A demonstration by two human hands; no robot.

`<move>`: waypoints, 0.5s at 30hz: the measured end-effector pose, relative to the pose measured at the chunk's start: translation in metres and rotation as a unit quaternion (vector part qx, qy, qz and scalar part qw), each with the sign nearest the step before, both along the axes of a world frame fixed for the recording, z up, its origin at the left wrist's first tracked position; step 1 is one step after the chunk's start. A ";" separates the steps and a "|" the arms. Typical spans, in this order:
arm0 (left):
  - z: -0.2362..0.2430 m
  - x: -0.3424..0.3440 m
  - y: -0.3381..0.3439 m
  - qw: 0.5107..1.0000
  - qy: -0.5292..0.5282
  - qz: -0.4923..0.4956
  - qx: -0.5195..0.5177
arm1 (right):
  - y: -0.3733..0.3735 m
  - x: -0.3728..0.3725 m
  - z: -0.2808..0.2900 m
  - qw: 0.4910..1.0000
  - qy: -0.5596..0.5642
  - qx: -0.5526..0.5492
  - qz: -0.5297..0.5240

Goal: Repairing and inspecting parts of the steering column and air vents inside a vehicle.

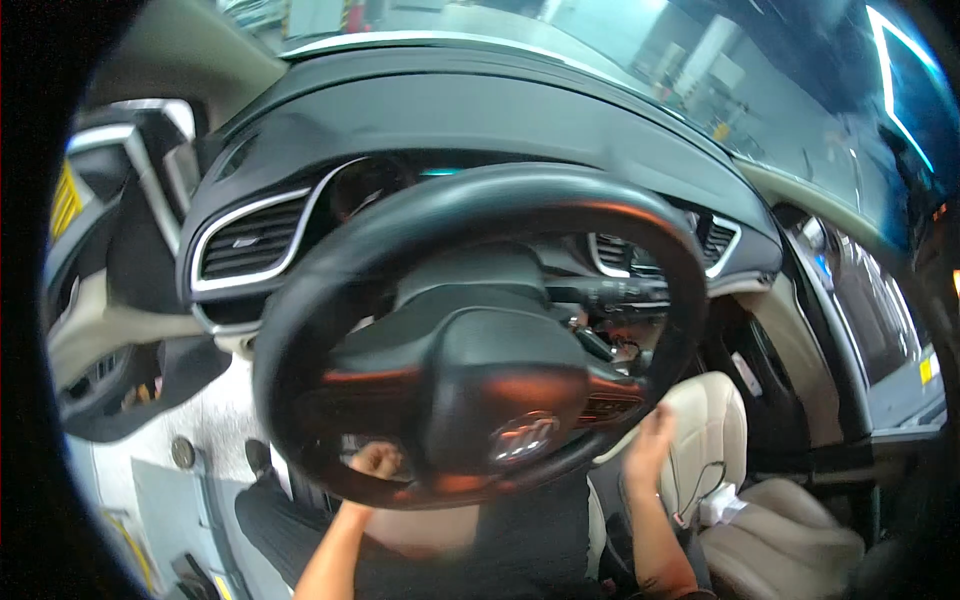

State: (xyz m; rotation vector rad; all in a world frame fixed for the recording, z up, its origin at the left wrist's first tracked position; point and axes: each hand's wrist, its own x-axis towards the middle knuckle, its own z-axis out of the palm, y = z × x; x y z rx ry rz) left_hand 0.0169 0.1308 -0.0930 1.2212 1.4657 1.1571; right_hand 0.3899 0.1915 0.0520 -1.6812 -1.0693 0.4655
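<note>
A black leather steering wheel (480, 195) with a padded centre hub (505, 375) fills the middle of the head view. My left hand (378, 462) shows through the wheel's lower-left opening, fingers curled, the wrist crossed by the lower rim; what they grip, if anything, is hidden. My right hand (648, 440) is just outside the lower-right rim, fingers fairly straight; whether it touches the rim I cannot tell. A control stalk (605, 295) sticks out behind the wheel on the right.
Dashboard (500, 110) and windscreen lie ahead. At left, an open door (120, 370) borders a grey floor with metal plates (170, 510). To my right are a beige passenger seat (715, 410) and a small white object (722, 500). A dark car (880, 320) stands outside the right window.
</note>
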 end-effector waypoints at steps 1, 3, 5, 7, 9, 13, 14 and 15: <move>-0.042 0.002 -0.012 0.980 0.195 0.004 0.039 | -0.008 -0.009 -0.023 0.987 0.021 -0.156 0.012; -0.153 -0.018 -0.051 0.984 0.084 -0.146 -0.061 | -0.027 -0.040 -0.102 0.944 -0.299 -0.053 0.132; -0.154 0.031 -0.026 0.958 0.209 -0.187 0.057 | -0.027 -0.058 -0.079 0.941 -0.298 -0.066 0.149; -0.025 0.064 -0.019 0.869 0.410 -0.178 0.211 | -0.023 -0.056 -0.052 0.948 -0.247 -0.143 0.137; 0.017 0.072 -0.023 0.902 0.381 -0.129 0.156 | -0.028 -0.062 -0.051 0.938 -0.263 -0.178 0.140; 0.064 0.089 -0.022 0.951 0.308 -0.024 0.033 | -0.028 -0.061 -0.048 0.943 -0.287 -0.114 0.127; 0.053 0.085 -0.021 0.947 0.318 -0.029 0.042 | -0.029 -0.059 -0.047 0.946 -0.283 -0.104 0.117; 0.024 0.073 -0.021 0.909 0.405 -0.030 0.093 | -0.030 -0.059 -0.042 0.950 -0.278 -0.092 0.111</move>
